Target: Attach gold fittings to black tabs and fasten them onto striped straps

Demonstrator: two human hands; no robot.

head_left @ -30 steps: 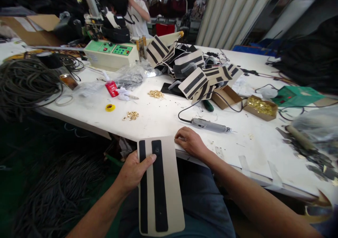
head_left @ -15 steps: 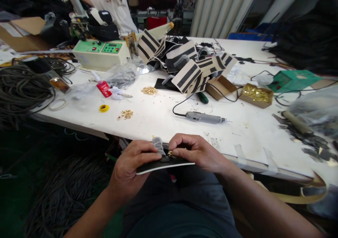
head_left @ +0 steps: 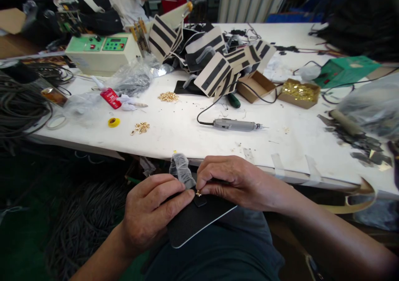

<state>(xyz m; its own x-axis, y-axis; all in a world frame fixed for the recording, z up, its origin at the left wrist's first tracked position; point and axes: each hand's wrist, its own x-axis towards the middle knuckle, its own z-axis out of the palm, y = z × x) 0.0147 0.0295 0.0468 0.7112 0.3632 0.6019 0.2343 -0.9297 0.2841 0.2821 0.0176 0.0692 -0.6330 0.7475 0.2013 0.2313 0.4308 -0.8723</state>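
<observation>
A flat black panel (head_left: 199, 223) with a pale edge and rounded corners lies over my lap. My left hand (head_left: 152, 210) grips its left side, thumb on top near a small black tab (head_left: 200, 201). In a pinch, my right hand (head_left: 233, 181) holds a small gold metal fitting (head_left: 198, 193) at the top of that tab. Its exact shape is too small to make out. A strip wrapped in clear plastic (head_left: 182, 171) sticks up from the panel's far edge, between the two hands.
On the white table (head_left: 174, 135) lie a grey electric screwdriver (head_left: 235, 125), gold fittings (head_left: 141, 127), yellow tape (head_left: 114, 122) and a red bottle (head_left: 110, 98). Striped panels (head_left: 215, 73) are heaped behind, beside a carton of gold pieces (head_left: 299, 93). Another person (head_left: 127, 2) is across the table.
The panel has tilted so that more of its black face shows. My left thumb has come closer to the gold fitting, and the camera view has shifted.
</observation>
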